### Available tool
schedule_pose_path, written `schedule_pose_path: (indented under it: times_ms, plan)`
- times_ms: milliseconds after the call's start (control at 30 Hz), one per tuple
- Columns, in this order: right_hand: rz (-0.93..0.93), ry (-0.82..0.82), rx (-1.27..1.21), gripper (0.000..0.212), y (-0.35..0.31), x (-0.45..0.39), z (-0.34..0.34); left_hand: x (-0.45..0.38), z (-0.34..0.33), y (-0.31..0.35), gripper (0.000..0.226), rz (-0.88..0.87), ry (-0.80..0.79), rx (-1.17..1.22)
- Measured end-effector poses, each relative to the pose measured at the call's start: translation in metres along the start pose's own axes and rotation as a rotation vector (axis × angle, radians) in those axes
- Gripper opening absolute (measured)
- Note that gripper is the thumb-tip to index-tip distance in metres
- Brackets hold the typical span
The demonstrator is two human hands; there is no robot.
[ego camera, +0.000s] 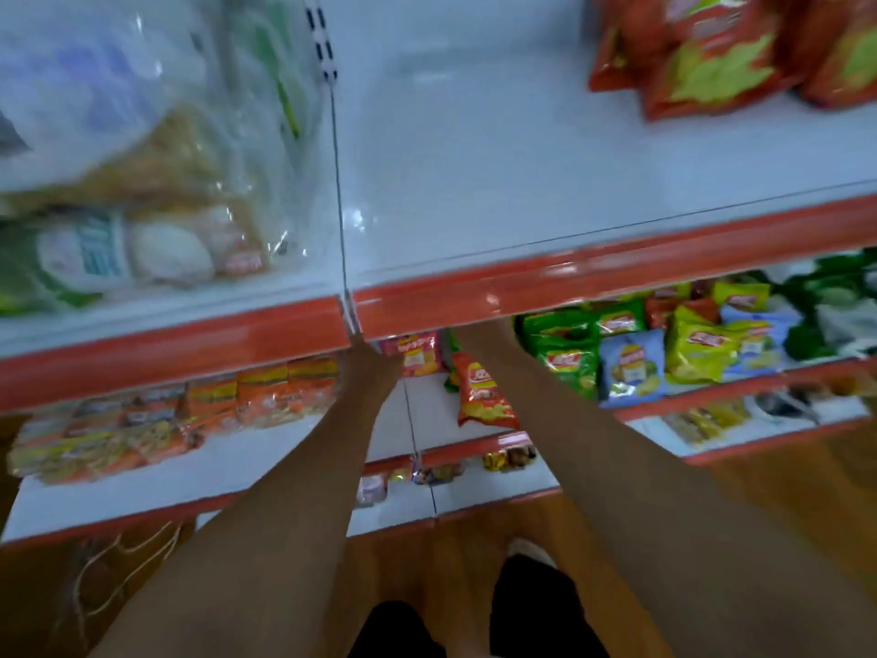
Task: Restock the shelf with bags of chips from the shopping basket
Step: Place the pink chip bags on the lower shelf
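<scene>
A white shelf (569,159) with a red front edge fills the upper frame, red-and-green chip bags (712,64) at its one o'clock. Both forearms reach under it. The left hand (372,368) rests at centre; its fingers are blurred, grip unclear. The right hand is hidden behind the edge. An orange chip bag (481,391) stands between the arms; green, blue and yellow bags (664,353) lie at three o'clock.

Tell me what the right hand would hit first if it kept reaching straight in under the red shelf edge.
The right hand itself is hidden behind the red shelf edge. Going by the forearm, probably the green chip bags or the shelf's back; depth is unclear.
</scene>
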State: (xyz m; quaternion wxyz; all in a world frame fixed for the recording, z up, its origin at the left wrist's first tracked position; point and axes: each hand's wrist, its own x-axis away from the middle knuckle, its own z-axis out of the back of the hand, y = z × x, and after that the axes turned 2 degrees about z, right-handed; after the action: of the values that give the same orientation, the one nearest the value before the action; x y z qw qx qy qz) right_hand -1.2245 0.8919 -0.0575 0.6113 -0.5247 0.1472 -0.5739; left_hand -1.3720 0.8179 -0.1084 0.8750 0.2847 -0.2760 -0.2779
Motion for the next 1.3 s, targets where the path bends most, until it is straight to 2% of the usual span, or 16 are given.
schedule_pose_path:
  times_ms: [33,133,200,300,367,433,500,567,700,900,1067,1300]
  plan:
    - [0.025,0.069,0.044,0.009,-0.004,0.022,0.012,0.024,0.007,0.016,0.048,-0.051,-0.013,-0.027]
    - [0.113,0.292,0.075,0.052,0.017,0.076,0.057,0.089,0.003,0.064,0.035,-0.219,-0.157,0.023]
    - [0.042,0.401,0.041,0.067,0.049,0.113,0.096,0.130,-0.021,0.097,0.038,-0.330,-0.340,-0.060]
    - [-0.068,0.613,-0.055,0.067,0.114,0.174,0.161,0.202,-0.080,0.141,0.053,-0.534,-0.574,-0.101]
    - [-0.159,0.760,-0.114,0.065,0.162,0.219,0.206,0.260,-0.124,0.168,0.051,-0.660,-0.700,-0.127]
    - [-0.223,0.902,-0.191,0.065,0.214,0.268,0.251,0.328,-0.166,0.192,0.052,-0.734,-0.837,-0.154]
    - [-0.291,1.050,-0.279,0.065,0.267,0.323,0.294,0.397,-0.217,0.210,0.067,-0.813,-0.951,-0.217]
    - [-0.368,1.194,-0.372,0.066,0.316,0.385,0.332,0.470,-0.271,0.223,0.065,-0.900,-1.049,-0.325]
    - [-0.493,1.429,-0.498,0.065,0.398,0.517,0.383,0.629,-0.354,0.233,0.062,-1.066,-1.272,-0.467]
    - [-0.708,1.757,-0.640,0.064,0.498,0.673,0.420,0.845,-0.444,0.213,0.060,-1.253,-1.613,-0.640]
    - [-0.836,1.962,-0.846,0.063,0.580,0.740,0.437,0.964,-0.517,0.180,0.058,-1.402,-1.791,-0.824]
    - [-1.044,2.112,-1.066,0.064,0.711,0.785,0.513,1.102,-0.670,0.175,0.060,-1.663,-1.930,-1.088]
